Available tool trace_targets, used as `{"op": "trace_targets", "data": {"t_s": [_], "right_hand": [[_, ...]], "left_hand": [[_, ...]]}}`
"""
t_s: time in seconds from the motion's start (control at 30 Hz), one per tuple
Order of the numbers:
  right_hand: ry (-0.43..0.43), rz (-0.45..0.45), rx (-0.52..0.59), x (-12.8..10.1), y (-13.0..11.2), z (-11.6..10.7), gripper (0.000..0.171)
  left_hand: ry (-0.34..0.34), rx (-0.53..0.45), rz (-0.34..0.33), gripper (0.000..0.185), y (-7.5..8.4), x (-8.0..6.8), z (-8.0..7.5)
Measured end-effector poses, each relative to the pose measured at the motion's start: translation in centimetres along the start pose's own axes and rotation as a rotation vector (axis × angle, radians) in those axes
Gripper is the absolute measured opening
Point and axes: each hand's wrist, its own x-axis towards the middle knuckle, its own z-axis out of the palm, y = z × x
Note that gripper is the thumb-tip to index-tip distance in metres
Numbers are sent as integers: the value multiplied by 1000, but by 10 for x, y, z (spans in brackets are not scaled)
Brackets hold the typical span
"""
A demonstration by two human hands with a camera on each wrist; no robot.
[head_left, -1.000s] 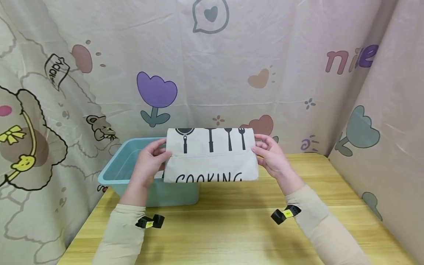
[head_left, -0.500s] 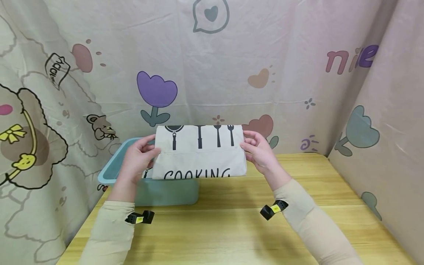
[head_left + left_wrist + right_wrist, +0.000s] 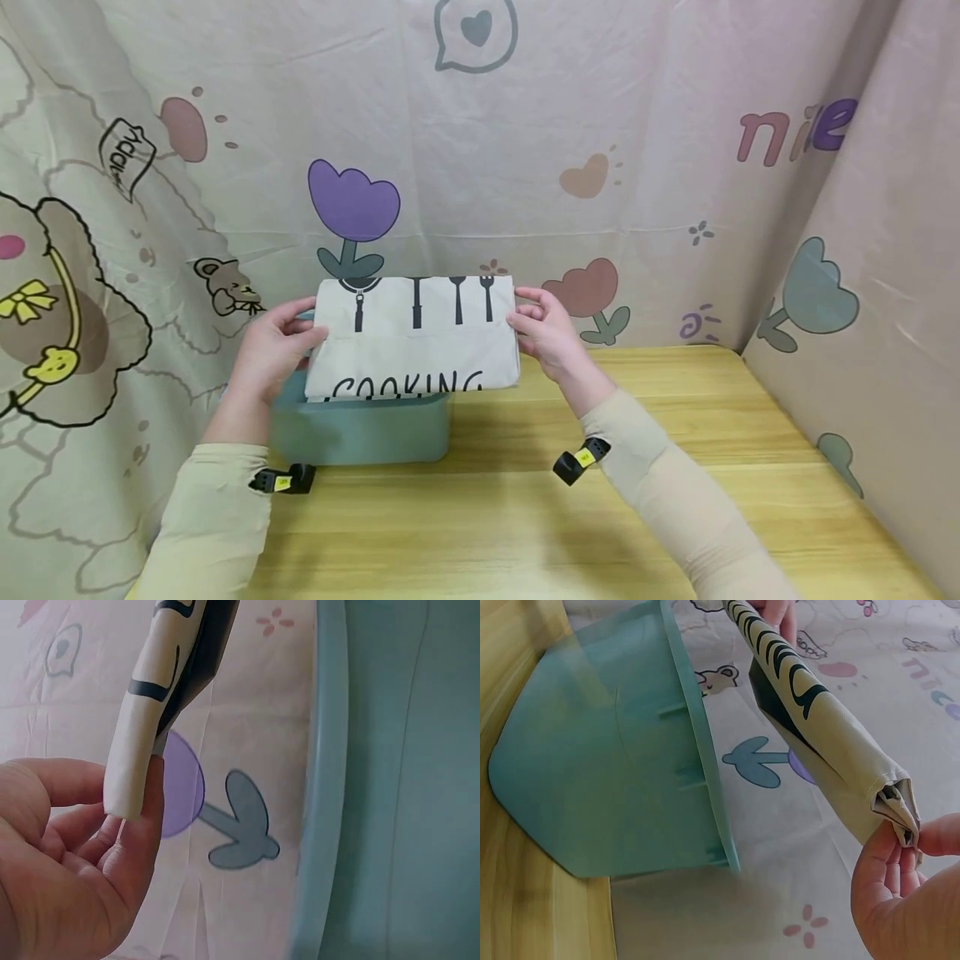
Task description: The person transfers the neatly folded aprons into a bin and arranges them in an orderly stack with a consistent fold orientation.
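A folded cream cloth (image 3: 416,337) printed with black utensils and the word COOKING hangs flat in the air above a teal plastic bin (image 3: 360,429). My left hand (image 3: 273,350) pinches its left edge and my right hand (image 3: 543,329) pinches its right edge. In the left wrist view the folded cloth (image 3: 139,727) sits between thumb and fingers of my left hand (image 3: 112,806), with the teal bin (image 3: 390,780) wall beside it. In the right wrist view the folded cloth (image 3: 821,735) ends at my right hand (image 3: 904,840), above the teal bin (image 3: 607,772).
The bin stands at the back left of a wooden table (image 3: 525,517). A cartoon-print fabric backdrop (image 3: 480,142) closes off the back and both sides. Small black clips sit on both beige sleeves.
Both hands have carried the folded cloth leftward and a little away from me, from beside the bin to over it. The grip on both edges is unchanged.
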Motion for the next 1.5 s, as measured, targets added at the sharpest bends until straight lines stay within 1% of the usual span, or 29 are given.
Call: {"op": "trace_targets", "data": {"t_s": [0.23, 0.43, 0.6, 0.77, 1.0, 1.17, 1.37, 1.5], "right_hand": [[1, 36, -7, 12, 8, 22, 52], [1, 49, -9, 19, 19, 43, 51], [7, 49, -44, 22, 29, 57, 48], [24, 57, -111, 25, 36, 68, 45], [33, 44, -204, 29, 42, 79, 43], [50, 30, -250, 30, 43, 84, 42], [55, 26, -359, 33, 45, 88, 41], [52, 30, -400, 35, 47, 90, 41]], "left_hand": [[-7, 65, -43, 56, -9, 10, -14], [16, 122, -90, 56, -20, 19, -28], [43, 160, -109, 55, -27, 24, -35], [72, 225, -123, 54, -34, 30, -39], [101, 283, -139, 53, -42, 37, -44], [104, 305, -141, 52, -42, 42, -48], [87, 353, -143, 52, -43, 45, -49], [78, 370, -143, 52, -45, 46, -49]]}}
